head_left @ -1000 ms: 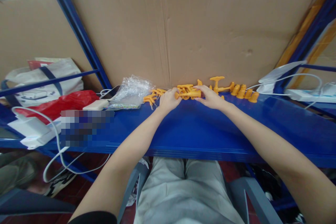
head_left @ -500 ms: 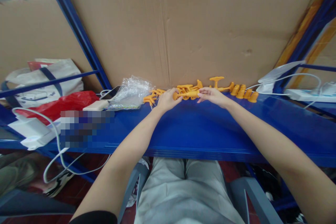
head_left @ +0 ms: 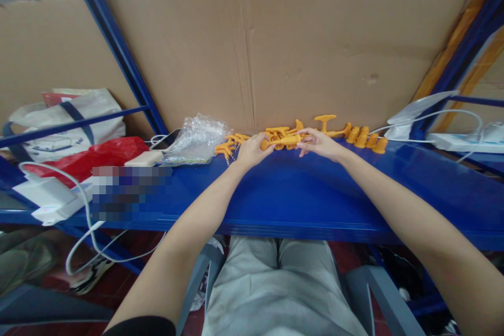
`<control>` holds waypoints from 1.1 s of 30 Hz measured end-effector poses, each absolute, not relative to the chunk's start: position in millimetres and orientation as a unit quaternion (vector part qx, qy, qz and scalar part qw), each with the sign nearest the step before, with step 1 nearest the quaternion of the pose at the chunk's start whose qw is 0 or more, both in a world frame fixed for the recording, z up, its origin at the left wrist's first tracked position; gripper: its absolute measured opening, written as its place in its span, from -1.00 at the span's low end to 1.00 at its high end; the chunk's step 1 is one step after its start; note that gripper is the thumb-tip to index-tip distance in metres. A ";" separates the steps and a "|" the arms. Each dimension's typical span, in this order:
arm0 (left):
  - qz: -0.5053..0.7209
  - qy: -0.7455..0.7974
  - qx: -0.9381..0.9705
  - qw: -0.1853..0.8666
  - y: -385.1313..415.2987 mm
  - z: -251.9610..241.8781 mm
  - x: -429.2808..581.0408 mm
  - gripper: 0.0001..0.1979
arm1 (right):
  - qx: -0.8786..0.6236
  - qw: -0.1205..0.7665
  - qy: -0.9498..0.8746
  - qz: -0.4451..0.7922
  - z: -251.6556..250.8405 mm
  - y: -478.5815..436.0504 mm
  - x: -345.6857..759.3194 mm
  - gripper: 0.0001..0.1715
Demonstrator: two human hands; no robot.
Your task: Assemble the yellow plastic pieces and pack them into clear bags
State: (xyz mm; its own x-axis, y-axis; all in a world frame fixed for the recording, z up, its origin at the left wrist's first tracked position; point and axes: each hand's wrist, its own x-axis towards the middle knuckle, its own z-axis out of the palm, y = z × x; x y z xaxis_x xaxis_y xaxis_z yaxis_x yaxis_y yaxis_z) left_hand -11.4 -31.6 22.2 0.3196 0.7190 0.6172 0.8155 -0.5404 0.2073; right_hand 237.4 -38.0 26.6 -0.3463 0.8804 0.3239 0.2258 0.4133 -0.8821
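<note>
Near the back of the blue shelf, my left hand (head_left: 252,152) is closed around the rounded end of a yellow-orange plastic piece (head_left: 290,140). This piece has a tubular body and lies level between both hands. My right hand (head_left: 321,144) has its thumb and fingers closed at the right end of the same piece; the fingers partly hide that end. Behind the hands lies a heap of yellow plastic parts (head_left: 276,130), some with T-shaped handles. More yellow handles (head_left: 224,148) with a thin chain rest left of my left hand.
Several yellow cups (head_left: 372,141) stand right, beside a T-handled part (head_left: 325,119). At left are clear plastic bags (head_left: 197,136), a red bag (head_left: 114,153), a white box (head_left: 144,158) and a white charger with cable (head_left: 49,190). A cardboard sheet (head_left: 299,47) backs the blue shelf (head_left: 299,194).
The right fingers have shifted slightly at the right end of the yellow piece, and a bit more of its rounded left end shows. My left hand stays nearly in place.
</note>
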 end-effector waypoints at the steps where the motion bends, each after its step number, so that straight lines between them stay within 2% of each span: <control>1: -0.340 -0.473 -0.810 0.073 -32.0 22.1 -11.5 -0.77 | -0.385 0.428 -0.721 0.386 26.9 -39.1 236.8 -0.60; 5: -0.340 -0.467 -0.812 0.081 -33.1 21.7 -12.9 -0.77 | -0.407 0.433 -0.705 0.387 27.2 -43.0 232.4 -0.63; 17: -0.414 -0.396 -0.817 0.057 -14.1 17.8 -18.2 -0.83 | -0.362 0.450 -0.730 0.364 23.3 -35.9 230.9 -0.43; 26: -0.423 -0.385 -0.814 0.106 -20.3 22.2 -17.6 -0.83 | -0.339 0.487 -0.729 0.341 35.2 -54.8 224.0 -0.31; 33: -0.424 -0.379 -0.810 0.141 -28.6 25.1 -15.8 -0.78 | -0.410 0.481 -0.677 0.378 37.7 -59.3 216.9 -0.28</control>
State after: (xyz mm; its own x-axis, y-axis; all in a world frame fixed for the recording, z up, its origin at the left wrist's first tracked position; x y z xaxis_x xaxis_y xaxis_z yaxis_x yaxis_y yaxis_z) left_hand -15.8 -28.6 25.1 0.3537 0.4941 0.7942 0.7338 -0.6732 0.0920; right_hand 216.9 -59.3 37.7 -0.2018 0.9179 0.3417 0.1916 0.3791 -0.9053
